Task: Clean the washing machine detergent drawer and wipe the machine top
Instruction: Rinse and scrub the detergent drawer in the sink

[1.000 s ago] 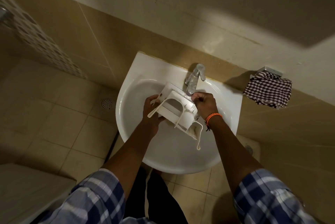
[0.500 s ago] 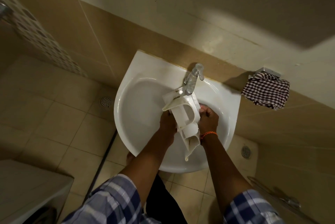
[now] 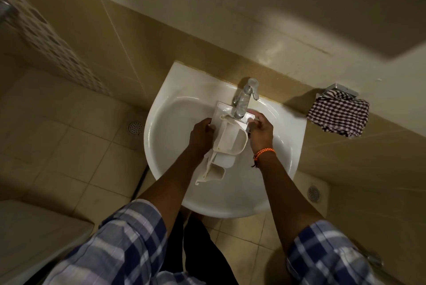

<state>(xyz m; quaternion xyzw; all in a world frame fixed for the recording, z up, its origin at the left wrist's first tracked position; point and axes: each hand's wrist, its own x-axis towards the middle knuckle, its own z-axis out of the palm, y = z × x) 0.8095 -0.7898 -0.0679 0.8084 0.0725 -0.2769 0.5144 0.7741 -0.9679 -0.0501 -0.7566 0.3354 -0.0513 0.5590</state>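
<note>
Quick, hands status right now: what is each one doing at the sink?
Left hand: grip closed on the left edge of the detergent drawer, held over the sink.
Right hand: fingers curled at the drawer's right edge; grip looks closed on it.

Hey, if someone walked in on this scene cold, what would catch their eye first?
Probably the white detergent drawer held over the middle of the round white sink, its far end under the tap. The left hand grips its left edge and the right hand holds its right side. Next, the checked cloth hanging on the wall to the right of the sink.
</note>
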